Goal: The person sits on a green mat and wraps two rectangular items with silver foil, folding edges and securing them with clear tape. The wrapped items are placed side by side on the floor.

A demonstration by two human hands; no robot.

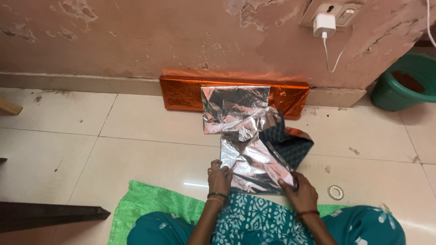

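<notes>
Lying crumpled on the tiled floor [150,131] before the orange foil-wrapped flat box [181,93], a silver wrapping foil sheet [252,149] has its near edge pinched by left hand [219,178] and right hand [299,193].

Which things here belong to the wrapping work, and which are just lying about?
In hand: silver wrapping sheet, dark patterned cloth, left hand, right hand, orange foil-wrapped package.
Lying about: green bucket, white charger, tape roll, green mat.

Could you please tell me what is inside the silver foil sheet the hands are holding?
A dark teal patterned cloth shows at the right edge of the silver foil sheet; the rest is covered by foil. Left hand and right hand grip its near edge.
</notes>
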